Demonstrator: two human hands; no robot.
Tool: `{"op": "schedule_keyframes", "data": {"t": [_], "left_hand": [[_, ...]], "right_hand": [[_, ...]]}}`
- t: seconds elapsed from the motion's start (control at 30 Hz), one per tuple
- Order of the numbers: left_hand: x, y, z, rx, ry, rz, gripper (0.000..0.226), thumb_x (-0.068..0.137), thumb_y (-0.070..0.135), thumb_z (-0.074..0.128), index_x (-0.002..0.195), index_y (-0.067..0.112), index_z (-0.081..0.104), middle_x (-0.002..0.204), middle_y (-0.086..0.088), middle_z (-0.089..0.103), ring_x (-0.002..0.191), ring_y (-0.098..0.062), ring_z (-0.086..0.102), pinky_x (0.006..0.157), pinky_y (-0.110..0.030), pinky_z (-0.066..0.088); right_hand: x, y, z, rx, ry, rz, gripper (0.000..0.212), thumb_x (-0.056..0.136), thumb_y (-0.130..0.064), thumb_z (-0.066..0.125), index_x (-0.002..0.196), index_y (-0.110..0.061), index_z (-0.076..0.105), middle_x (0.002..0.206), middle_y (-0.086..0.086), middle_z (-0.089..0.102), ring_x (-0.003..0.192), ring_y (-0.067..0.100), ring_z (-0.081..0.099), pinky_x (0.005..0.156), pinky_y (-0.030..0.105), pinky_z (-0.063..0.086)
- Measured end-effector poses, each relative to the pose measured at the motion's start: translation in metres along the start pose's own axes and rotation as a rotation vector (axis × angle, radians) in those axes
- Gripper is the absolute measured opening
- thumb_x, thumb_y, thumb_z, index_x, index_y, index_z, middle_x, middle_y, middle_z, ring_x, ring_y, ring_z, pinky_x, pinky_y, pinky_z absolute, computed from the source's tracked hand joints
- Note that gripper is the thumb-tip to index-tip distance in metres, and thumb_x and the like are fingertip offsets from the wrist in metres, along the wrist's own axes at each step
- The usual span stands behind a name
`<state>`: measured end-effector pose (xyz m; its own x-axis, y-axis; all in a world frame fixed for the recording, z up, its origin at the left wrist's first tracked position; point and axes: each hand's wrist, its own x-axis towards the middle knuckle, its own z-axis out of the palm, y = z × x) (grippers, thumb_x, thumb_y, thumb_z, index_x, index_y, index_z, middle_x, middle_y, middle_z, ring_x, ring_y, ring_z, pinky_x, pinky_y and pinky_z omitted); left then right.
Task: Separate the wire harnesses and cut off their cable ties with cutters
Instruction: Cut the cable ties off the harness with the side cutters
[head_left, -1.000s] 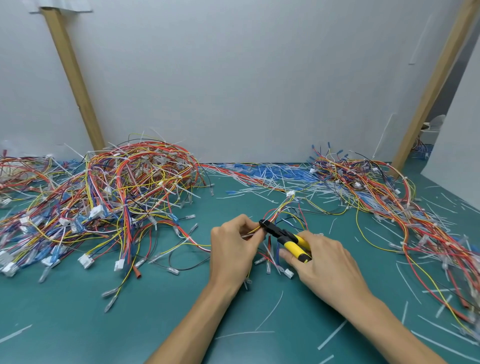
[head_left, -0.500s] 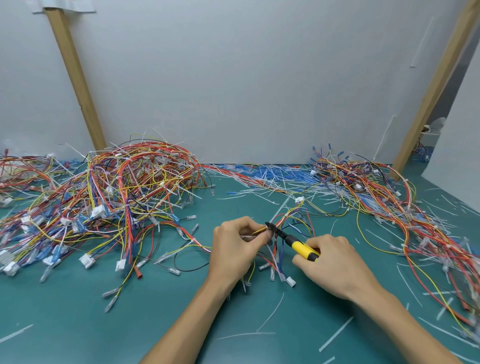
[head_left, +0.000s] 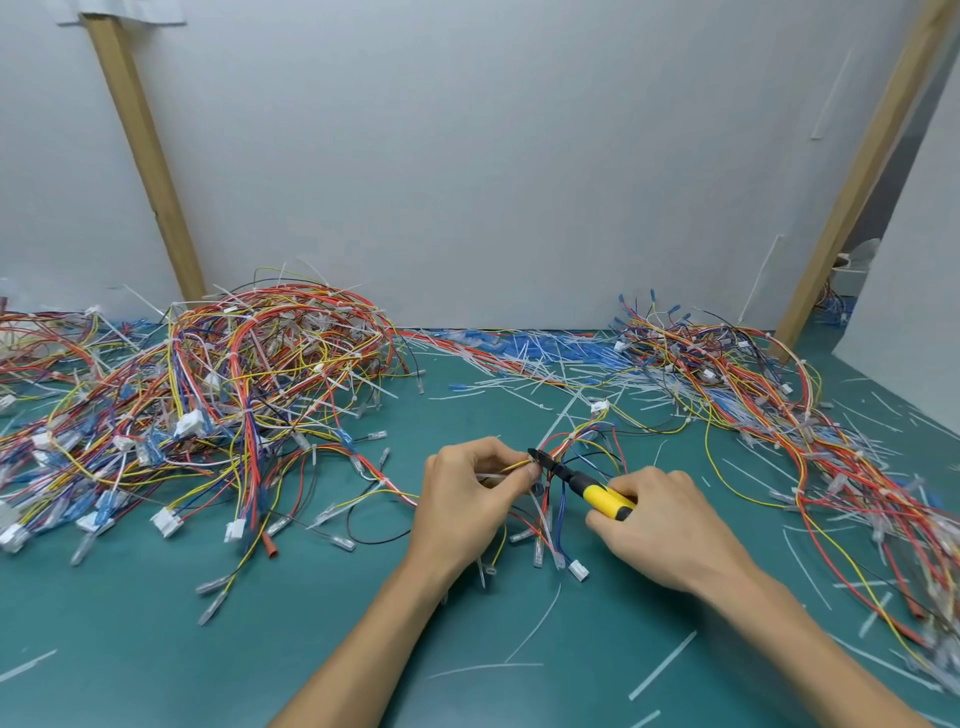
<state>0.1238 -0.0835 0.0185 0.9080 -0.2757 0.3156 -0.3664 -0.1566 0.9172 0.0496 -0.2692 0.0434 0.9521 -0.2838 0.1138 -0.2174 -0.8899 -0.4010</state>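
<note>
Standing by the bench (head_left: 218, 654), I see both hands meet near its middle w/ one small harness (head_left: 574, 435) between them. The left hand (head_left: 462, 499) pinches the bundle, fingers (head_left: 511, 464) curled tight on it. The white tail of a cable tie (head_left: 487, 475) pokes out sideways across that grip. The right hand (head_left: 662, 525) is wrapped round the yellow handles of the cutters (head_left: 582, 483), whose black nose points up & left, straight at the left fingertips. So the tie sits just off the nose, on the left-hand side of the tool. The cutters' long axis runs diagonal from the right hand toward the pinch, while the harness wires fan away up-right to a white connector (head_left: 600, 407) & droop to the bench below. The tip touches or nearly touches the bundle; can't tell if the blades are actually round the tie, too small. The right hand is the working one, the left only presents the tie. My guess: the next move needs the nose on the tie band alone, not the wires packed right beside it. The big left pile (head_left: 249, 374) looks like uncut stock. There's a right pile (head_left: 753, 405) too, & cut scraps (head_left: 524, 364) lie strewn along the back.
</note>
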Motion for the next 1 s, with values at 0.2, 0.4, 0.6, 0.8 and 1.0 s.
{"op": "schedule_keyframes", "data": {"t": [0.2, 0.4, 0.6, 0.8, 1.0], "left_hand": [[0.0003, -0.0019, 0.0006, 0.014, 0.007, 0.005, 0.007, 0.084, 0.016, 0.078, 0.078, 0.020, 0.077, 0.073, 0.011, 0.076, 0.072, -0.008, 0.073, 0.066, -0.019, 0.053], [0.0000, -0.0020, 0.0007, 0.031, -0.001, -0.009, 0.008, 0.084, 0.017, 0.078, 0.077, 0.020, 0.076, 0.072, 0.012, 0.075, 0.072, -0.007, 0.073, 0.068, -0.023, 0.056], [0.0005, -0.0002, 0.0009, 0.027, 0.005, -0.020, 0.005, 0.085, 0.019, 0.078, 0.080, 0.020, 0.076, 0.074, 0.010, 0.076, 0.073, -0.007, 0.073, 0.070, -0.026, 0.057], [0.0048, -0.0021, 0.0000, 0.029, 0.016, -0.020, 0.008, 0.092, 0.020, 0.071, 0.086, 0.018, 0.076, 0.079, 0.009, 0.077, 0.078, -0.003, 0.072, 0.072, -0.018, 0.053], [0.0067, 0.0026, -0.0026, 0.042, -0.011, 0.004, 0.017, 0.099, 0.021, 0.061, 0.087, 0.019, 0.074, 0.080, 0.011, 0.076, 0.081, 0.000, 0.071, 0.072, -0.015, 0.051]], "right_hand": [[0.0021, 0.0013, -0.0004, 0.006, -0.001, 0.001, 0.030, 0.073, -0.037, 0.062, 0.062, -0.013, 0.047, 0.053, 0.002, 0.041, 0.052, 0.023, 0.035, 0.044, 0.029, 0.026], [0.0025, 0.0021, -0.0012, 0.005, -0.021, 0.000, 0.031, 0.070, -0.038, 0.060, 0.058, -0.014, 0.044, 0.050, 0.001, 0.038, 0.051, 0.022, 0.034, 0.044, 0.030, 0.027], [0.0003, 0.0037, 0.0023, 0.017, 0.011, 0.026, 0.030, 0.070, -0.040, 0.060, 0.062, -0.014, 0.048, 0.051, 0.001, 0.043, 0.055, 0.024, 0.042, 0.047, 0.029, 0.028], [0.0046, 0.0033, 0.0049, 0.245, 0.254, 0.001, 0.042, 0.082, -0.036, 0.070, 0.064, -0.010, 0.043, 0.048, -0.002, 0.035, 0.053, 0.017, 0.034, 0.049, 0.034, 0.028], [0.0015, -0.0020, 0.0033, 0.568, 0.254, -0.086, 0.027, 0.087, -0.034, 0.071, 0.075, -0.013, 0.058, 0.064, 0.014, 0.056, 0.064, 0.035, 0.056, 0.063, 0.043, 0.050]]}}
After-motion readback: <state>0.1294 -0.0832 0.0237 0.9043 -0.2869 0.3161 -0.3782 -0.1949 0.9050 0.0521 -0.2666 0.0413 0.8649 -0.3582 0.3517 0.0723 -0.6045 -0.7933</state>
